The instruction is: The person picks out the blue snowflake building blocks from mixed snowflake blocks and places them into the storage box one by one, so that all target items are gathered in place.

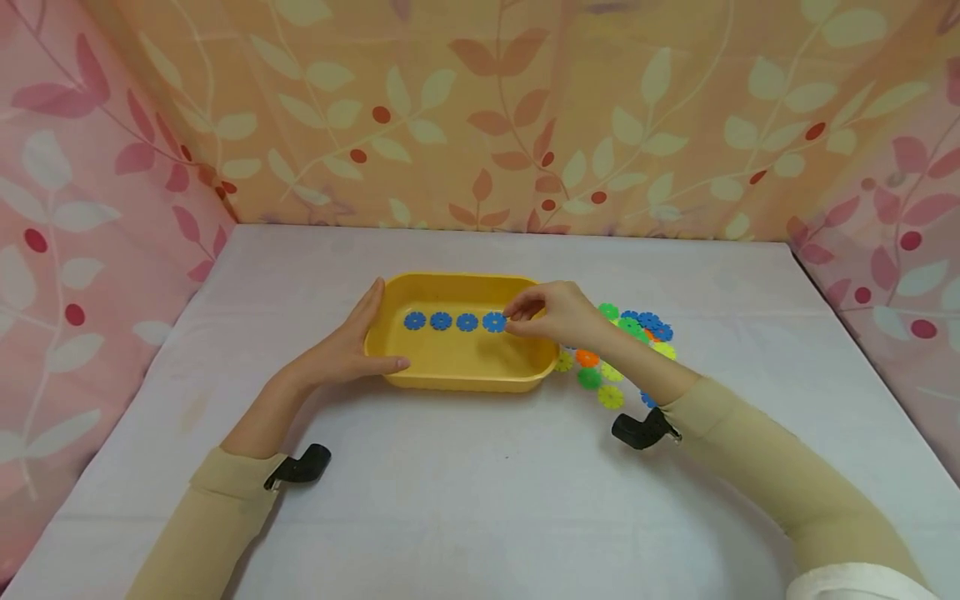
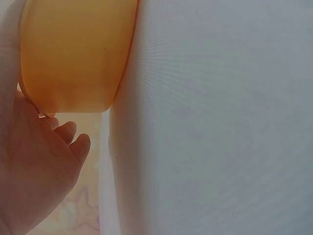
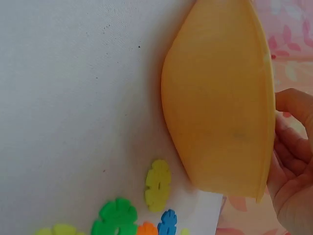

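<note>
A yellow plastic basin [image 1: 450, 362] stands on the table with a row of several blue notched discs inside. My left hand [image 1: 343, 343] grips the basin's left end, thumb over the near rim and fingers along the outer side; the left wrist view shows that hand [image 2: 41, 166] against the basin wall [image 2: 78, 58]. Over the basin's right part, my right hand [image 1: 561, 315] pinches the rightmost blue disc [image 1: 494, 322] by its edge. In the right wrist view the right hand [image 3: 296, 161] is above the rim, and the basin wall [image 3: 220, 98] hides the disc.
Loose notched discs in several colours lie right of the basin, among them a green disc [image 1: 589, 377], an orange disc [image 1: 587, 357] and a yellow disc [image 1: 611, 397]. Part of this pile is under the right forearm. A patterned cloth [image 1: 480, 108] hangs behind the white-covered table [image 1: 480, 500].
</note>
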`<state>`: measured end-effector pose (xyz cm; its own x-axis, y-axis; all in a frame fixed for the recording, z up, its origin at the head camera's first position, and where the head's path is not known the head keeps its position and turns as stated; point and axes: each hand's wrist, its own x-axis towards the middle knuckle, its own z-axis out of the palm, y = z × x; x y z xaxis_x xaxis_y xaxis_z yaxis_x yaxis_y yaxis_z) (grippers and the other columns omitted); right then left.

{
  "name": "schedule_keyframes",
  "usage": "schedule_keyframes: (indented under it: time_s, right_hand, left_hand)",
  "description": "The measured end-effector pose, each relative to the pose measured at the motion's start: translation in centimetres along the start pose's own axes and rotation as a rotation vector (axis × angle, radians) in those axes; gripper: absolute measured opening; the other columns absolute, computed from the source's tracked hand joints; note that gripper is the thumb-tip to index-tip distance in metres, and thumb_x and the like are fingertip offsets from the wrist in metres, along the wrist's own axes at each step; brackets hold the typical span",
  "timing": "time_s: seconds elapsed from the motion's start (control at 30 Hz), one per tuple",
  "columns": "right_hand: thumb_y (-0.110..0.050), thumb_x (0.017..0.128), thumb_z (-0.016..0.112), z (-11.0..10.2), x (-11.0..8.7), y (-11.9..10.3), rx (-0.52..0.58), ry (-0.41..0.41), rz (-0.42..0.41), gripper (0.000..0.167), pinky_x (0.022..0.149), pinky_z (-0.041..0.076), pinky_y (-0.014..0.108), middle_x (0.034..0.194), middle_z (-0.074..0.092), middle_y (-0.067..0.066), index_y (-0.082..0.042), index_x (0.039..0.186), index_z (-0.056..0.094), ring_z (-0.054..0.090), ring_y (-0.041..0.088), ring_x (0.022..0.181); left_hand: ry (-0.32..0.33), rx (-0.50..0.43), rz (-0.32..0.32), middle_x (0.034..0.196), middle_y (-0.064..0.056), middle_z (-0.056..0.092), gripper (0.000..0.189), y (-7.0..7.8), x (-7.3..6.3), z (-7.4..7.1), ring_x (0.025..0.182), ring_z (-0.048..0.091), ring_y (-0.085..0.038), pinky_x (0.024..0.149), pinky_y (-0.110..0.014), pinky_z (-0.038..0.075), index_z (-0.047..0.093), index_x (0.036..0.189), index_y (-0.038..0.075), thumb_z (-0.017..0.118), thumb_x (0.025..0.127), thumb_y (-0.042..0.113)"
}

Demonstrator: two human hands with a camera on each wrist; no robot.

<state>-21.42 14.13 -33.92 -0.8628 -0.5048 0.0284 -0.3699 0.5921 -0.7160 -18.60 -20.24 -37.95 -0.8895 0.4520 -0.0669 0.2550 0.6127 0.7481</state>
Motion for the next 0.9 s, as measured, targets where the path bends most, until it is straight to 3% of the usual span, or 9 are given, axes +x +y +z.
schedule_keyframes:
  time_s: [0.17, 0.47, 0.73, 0.9]
  right_hand:
    - [-0.016, 0.084, 0.077, 0.8, 1.2, -0.1, -0.114, -0.043, -0.037, 0.016, 0.074, 0.053, 0.027, 0.083, 0.07, -0.001, -0.006, 0.096, 0.075, 0.062, 0.014, 0.078]
    - [-0.021, 0.083, 0.077, 1.9, 2.6, -0.8, -0.386, -0.084, 0.032, 0.017, 0.077, 0.048, 0.031, 0.079, 0.066, 0.001, -0.006, 0.093, 0.075, 0.056, 0.02, 0.079]
    - [-0.023, 0.085, 0.076, 2.5, 3.3, -1.1, -0.522, -0.124, 0.108, 0.019, 0.075, 0.051, 0.033, 0.089, 0.067, 0.002, -0.008, 0.098, 0.075, 0.058, 0.019, 0.084]
    - [-0.022, 0.087, 0.074, 2.9, 3.6, -1.0, -0.567, -0.132, 0.109, 0.018, 0.073, 0.052, 0.034, 0.089, 0.066, 0.003, -0.008, 0.098, 0.074, 0.058, 0.019, 0.084]
  left_hand:
    - [-0.006, -0.004, 0.0, 0.161, 0.0, -0.017, 0.122, 0.0, 0.0, 0.0, 0.148, -0.011, -0.021, 0.116, -0.052, 0.004, -0.016, 0.154, 0.017, 0.078, 0.081, 0.042]
    - [-0.003, -0.003, 0.005, 0.161, 0.0, -0.016, 0.121, -0.2, 0.1, 0.0, 0.148, -0.011, -0.02, 0.117, -0.052, 0.004, -0.016, 0.154, 0.018, 0.078, 0.081, 0.041]
    - [-0.008, -0.004, 0.004, 0.161, 0.0, -0.017, 0.122, -0.2, 0.0, 0.0, 0.148, -0.011, -0.021, 0.116, -0.053, 0.005, -0.016, 0.154, 0.018, 0.078, 0.081, 0.041]
    - [-0.01, -0.006, 0.002, 0.161, 0.0, -0.017, 0.121, -0.1, 0.0, -0.1, 0.148, -0.011, -0.02, 0.116, -0.053, 0.005, -0.016, 0.154, 0.019, 0.078, 0.081, 0.041]
